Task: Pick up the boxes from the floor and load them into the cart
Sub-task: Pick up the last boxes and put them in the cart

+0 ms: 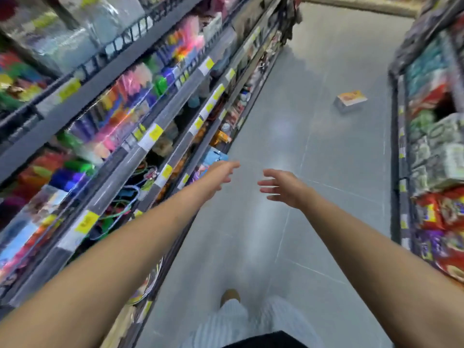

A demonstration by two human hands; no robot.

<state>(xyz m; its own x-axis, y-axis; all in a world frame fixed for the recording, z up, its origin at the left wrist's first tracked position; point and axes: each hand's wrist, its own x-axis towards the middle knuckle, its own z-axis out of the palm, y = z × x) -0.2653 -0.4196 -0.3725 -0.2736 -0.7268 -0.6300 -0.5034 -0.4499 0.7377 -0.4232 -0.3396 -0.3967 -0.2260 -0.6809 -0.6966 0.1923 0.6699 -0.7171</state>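
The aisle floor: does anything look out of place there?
Yes: one small box lies alone on the grey floor, skewed to the tile lines, near the right-hand shelves, while other goods sit shelved. The left hand and right hand are empty, well short of it.

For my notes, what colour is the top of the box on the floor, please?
The box top is orange and yellow; head view.

A dark shelf rack [113, 71] runs along the left side, and its edges carry yellow price labels [155, 133]. On this rack stand blurred colourful packs [133, 81] in pink, green and blue, and on a lower level of it hang green and blue cords [133, 194]. Opposite this rack, across the aisle, a second rack [396, 146] holds wrapped white-green rolls [444, 146], with red bags [437, 214] just below them.
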